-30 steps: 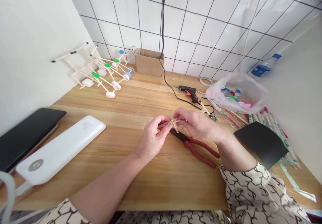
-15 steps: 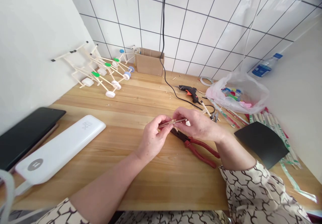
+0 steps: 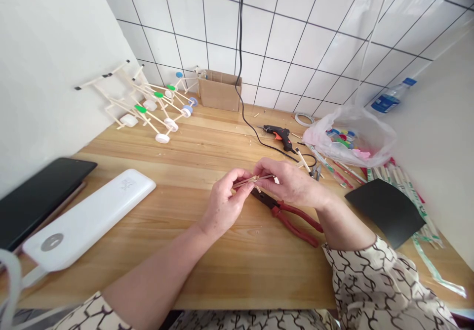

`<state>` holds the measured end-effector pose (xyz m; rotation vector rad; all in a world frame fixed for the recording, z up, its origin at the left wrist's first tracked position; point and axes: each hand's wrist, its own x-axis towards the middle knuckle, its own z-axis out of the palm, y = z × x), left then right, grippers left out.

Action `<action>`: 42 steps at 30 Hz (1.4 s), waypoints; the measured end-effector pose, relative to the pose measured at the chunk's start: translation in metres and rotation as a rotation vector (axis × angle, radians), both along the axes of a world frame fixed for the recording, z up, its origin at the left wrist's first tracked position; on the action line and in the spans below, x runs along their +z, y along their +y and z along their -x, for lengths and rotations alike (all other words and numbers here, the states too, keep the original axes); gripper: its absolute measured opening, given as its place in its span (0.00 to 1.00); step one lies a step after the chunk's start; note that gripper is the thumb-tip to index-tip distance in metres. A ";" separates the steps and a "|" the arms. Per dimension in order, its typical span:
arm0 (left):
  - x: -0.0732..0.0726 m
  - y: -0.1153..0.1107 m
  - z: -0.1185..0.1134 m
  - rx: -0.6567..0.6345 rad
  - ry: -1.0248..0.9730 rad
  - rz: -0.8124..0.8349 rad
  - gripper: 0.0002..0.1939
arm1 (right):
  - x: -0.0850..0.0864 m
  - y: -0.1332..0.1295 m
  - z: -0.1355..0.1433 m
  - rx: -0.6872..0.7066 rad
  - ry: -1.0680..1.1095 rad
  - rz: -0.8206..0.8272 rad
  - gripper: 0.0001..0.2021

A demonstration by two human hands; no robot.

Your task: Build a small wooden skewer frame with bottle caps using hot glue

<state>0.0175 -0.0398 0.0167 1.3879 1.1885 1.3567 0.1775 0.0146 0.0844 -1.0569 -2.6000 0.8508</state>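
Thin wooden sticks [image 3: 242,183] meet in a small joined piece between my hands, above the middle of the table. My left hand [image 3: 227,199] pinches their left part between thumb and fingers. From the other side my right hand [image 3: 291,182] grips the same sticks, its fingers closed and partly hiding them. A small white piece shows beside the right fingers; I cannot make out what it is. Just below the hands lie red-handled pliers [image 3: 298,221], jaws toward the sticks. Behind my right hand are a black glue gun [image 3: 279,136] and a small stick piece with black ends [image 3: 303,160].
Stick-built cars with bottle-cap wheels [image 3: 163,138] stand at the back left, beside a cardboard box [image 3: 220,93]. A power bank [image 3: 92,216] and phone [image 3: 44,191] lie left. On the right are a bag of caps [image 3: 314,135], a black sheet [image 3: 385,211] and bundled sticks [image 3: 402,182].
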 end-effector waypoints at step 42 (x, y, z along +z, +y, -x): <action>0.013 0.019 0.032 -0.208 -0.143 0.460 0.10 | 0.002 0.002 -0.001 0.044 -0.010 -0.029 0.03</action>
